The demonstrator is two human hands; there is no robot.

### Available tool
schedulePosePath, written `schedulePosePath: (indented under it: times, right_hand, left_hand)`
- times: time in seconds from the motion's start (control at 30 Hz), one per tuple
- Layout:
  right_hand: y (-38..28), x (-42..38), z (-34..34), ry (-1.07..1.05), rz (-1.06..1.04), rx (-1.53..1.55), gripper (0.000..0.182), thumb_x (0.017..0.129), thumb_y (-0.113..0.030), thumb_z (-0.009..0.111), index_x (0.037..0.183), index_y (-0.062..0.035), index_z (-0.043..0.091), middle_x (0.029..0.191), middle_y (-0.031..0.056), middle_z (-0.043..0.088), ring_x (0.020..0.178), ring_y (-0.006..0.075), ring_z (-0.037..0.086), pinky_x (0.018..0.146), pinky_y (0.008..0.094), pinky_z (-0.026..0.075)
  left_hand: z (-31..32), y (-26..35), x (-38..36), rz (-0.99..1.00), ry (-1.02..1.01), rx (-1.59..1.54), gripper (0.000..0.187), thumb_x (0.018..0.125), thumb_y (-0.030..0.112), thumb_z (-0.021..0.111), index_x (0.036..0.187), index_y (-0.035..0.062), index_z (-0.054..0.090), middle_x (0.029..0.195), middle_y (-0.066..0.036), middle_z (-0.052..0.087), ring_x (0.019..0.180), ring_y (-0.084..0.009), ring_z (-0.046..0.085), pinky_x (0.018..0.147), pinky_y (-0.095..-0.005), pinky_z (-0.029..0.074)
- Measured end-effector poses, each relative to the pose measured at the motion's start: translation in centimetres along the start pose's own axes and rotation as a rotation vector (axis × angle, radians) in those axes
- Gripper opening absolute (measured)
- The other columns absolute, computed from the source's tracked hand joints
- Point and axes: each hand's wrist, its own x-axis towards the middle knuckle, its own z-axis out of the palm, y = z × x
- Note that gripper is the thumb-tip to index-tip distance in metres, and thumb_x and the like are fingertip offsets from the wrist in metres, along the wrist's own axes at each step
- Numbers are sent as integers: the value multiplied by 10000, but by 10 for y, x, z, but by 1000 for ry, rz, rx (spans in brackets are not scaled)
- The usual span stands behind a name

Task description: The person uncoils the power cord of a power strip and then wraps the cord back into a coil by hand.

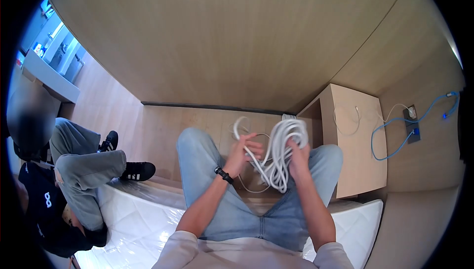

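Observation:
A thick white cable (282, 153) hangs in several long loops between my knees. My right hand (298, 155) is wrapped round the bundle near its upper right side. At the left of the coil is my left hand (243, 153), its fingers apart, with a strand of the cable crossing beside them; whether it grips that strand is not clear. A black band sits on my left wrist. A thinner pale cord curves below the hands, near the floor.
Another person (84, 170) sits at the left on the plastic-covered mattress (133, 219). A wooden cabinet (358, 155) stands at the right, with a blue cable (374, 143) and a thin white cord by the wall socket (413, 125). A wooden panel (222, 37) rises ahead.

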Motion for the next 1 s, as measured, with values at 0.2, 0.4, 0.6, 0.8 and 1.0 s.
schedulePosePath:
  times: [0.2,0.4,0.6,0.8,1.0]
  right_hand:
    - [-18,21,-31,107,-150,501,57,855,-84,554,901,-113,573,806,-1,587,711,101,543,624,251,425]
    - [-12,11,-31,-90,118,664,68,828,-72,522,873,-86,571,729,10,579,581,87,468,608,247,410]
    - [-1,9,-21,-150,211,676,128,782,-52,474,886,-54,548,744,41,569,606,124,487,658,278,451]
    - [13,7,-10,-282,340,623,341,699,-63,481,1040,-48,492,925,124,575,869,258,568,849,400,463]
    - [33,5,-11,-251,393,611,538,698,-58,450,1235,-82,426,1131,175,537,1018,321,534,923,470,438]
  left_hand:
    - [-15,15,-3,-177,191,718,501,924,445,418,819,-3,616,690,-127,647,532,-220,636,612,-308,528]
    - [6,11,-14,98,101,1377,443,787,443,637,881,11,654,817,-117,675,715,-198,661,669,-339,514]
    - [2,-11,-20,-54,-320,221,690,750,274,647,1313,-3,360,1261,-131,503,1124,-236,528,977,-361,405]
    - [2,5,-20,-31,-407,-188,587,785,196,579,1298,-17,388,1234,-147,512,1139,-234,503,1004,-361,370]
    - [2,6,-22,11,-269,-127,469,912,373,517,1222,24,473,1064,-61,576,940,-136,575,841,-297,476]
